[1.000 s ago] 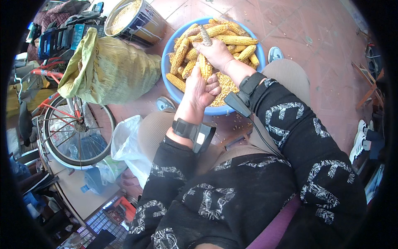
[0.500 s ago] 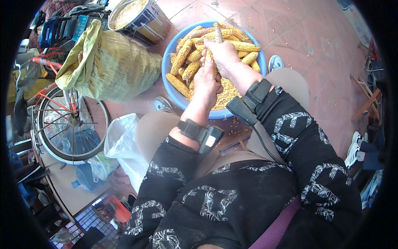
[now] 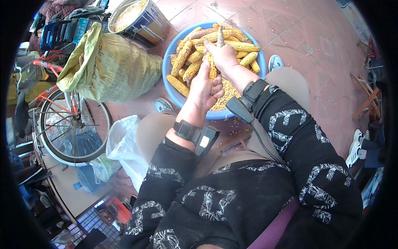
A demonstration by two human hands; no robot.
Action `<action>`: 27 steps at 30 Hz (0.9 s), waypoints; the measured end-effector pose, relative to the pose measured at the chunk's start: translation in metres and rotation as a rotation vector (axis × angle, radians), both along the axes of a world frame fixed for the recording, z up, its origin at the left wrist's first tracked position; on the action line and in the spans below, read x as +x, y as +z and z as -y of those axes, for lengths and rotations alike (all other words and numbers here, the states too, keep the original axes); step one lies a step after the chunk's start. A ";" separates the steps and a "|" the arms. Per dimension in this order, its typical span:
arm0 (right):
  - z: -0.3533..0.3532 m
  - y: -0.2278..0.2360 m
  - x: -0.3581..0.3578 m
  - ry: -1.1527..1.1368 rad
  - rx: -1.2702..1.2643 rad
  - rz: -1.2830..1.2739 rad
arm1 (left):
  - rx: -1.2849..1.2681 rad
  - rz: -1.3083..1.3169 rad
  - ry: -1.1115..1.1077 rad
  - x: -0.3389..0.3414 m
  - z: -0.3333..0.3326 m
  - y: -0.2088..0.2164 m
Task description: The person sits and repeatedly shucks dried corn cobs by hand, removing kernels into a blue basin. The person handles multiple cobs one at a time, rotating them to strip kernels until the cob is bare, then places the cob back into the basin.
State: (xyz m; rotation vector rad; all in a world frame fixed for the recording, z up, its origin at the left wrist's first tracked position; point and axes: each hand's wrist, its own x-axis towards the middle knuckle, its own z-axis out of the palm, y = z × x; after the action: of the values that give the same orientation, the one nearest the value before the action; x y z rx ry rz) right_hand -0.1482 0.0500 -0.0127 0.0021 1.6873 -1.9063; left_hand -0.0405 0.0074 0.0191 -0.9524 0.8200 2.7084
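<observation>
In front of me a blue basin point(image 3: 169, 85) holds several yellow corn cobs point(image 3: 181, 57) and a heap of loose kernels point(image 3: 226, 97). My left hand point(image 3: 204, 89) is closed around a yellow ear of corn point(image 3: 212, 71), its thumb lying along the ear. Just beyond it, my right hand point(image 3: 224, 58) is wrapped round a pale, greyish corncob point(image 3: 220, 35), whose bare end sticks up between thumb and fingers. Both hands are close together over the basin. The lower part of the pale cob is hidden by my right hand.
A bucket point(image 3: 155, 27) of kernels stands beyond a full yellow-green woven sack point(image 3: 124, 66). Left are a bicycle wheel point(image 3: 74, 120) and a clear plastic bag point(image 3: 124, 139). Scattered kernels lie on the tiled floor point(image 3: 298, 45). At right are a wooden frame point(image 3: 367, 101) and another person's shoe point(image 3: 353, 149).
My left hand has turned and slid slightly down and left along its ear, showing more yellow kernels. My right hand and the pale cob have shifted slightly toward me.
</observation>
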 end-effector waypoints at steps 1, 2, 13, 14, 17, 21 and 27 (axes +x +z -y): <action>-0.001 0.001 -0.001 -0.010 -0.045 0.037 | 0.047 -0.030 -0.038 0.001 0.004 0.000; -0.003 0.002 -0.001 -0.025 -0.088 0.091 | 0.096 -0.044 -0.069 0.002 0.007 0.000; -0.013 0.025 -0.006 0.195 -0.270 0.419 | -0.054 -0.082 0.048 0.002 0.014 -0.004; -0.011 0.025 -0.006 0.215 -0.275 0.409 | -0.148 -0.098 0.062 0.000 0.009 -0.004; -0.007 0.024 -0.004 0.138 -0.215 0.355 | -0.354 -0.021 0.105 -0.006 -0.002 -0.002; -0.005 0.027 0.001 0.033 -0.102 0.249 | -0.568 -0.028 0.055 -0.008 -0.016 0.001; -0.007 0.025 0.000 0.056 0.364 -0.215 | -0.193 0.014 0.074 -0.006 -0.012 0.000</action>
State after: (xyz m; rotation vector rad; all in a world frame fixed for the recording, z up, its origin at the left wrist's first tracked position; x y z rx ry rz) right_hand -0.1478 0.0574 0.0125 -0.1101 2.1350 -1.5805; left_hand -0.0466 0.0195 0.0194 -1.0586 1.0801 2.7187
